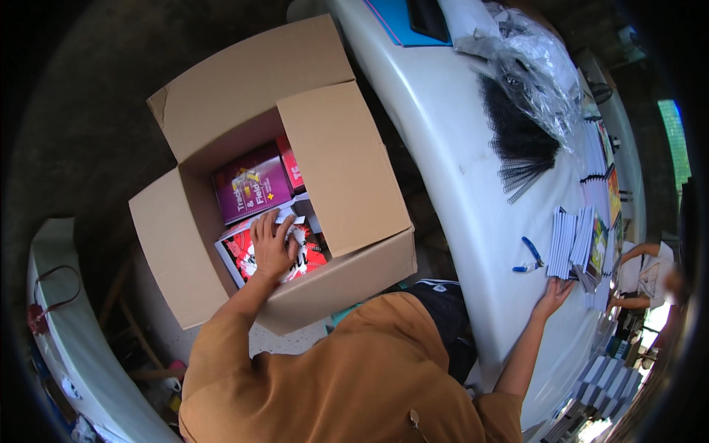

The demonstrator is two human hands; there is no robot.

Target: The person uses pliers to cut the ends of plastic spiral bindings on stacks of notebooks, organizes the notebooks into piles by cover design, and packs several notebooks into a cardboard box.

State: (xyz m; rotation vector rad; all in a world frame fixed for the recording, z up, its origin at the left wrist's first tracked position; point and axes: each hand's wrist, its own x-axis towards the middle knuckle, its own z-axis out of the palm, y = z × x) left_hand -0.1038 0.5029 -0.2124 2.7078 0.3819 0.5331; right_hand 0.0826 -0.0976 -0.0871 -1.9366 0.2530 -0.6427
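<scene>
My left hand (272, 247) reaches into an open cardboard box (369, 262). Its fingers are spread on a book with a red, black and white cover (306, 264). Behind it in the box lie a purple spiral-bound book (255, 183) and a partly covered red book (289, 159). Out to the right, my right hand (554, 297) touches the near end of a stack of white-edged booklets (563, 240) on the table. Its fingers look stretched out, not wrapped round the stack. Beside the stack lie blue-handled pliers (529, 257).
A white-covered table (443, 140) runs along my right. It bears a heap of black binding coils (517, 140), clear plastic wrap (539, 66) and more books along its far side. Another person (646, 277) is at the far right. A second table (63, 325) stands left.
</scene>
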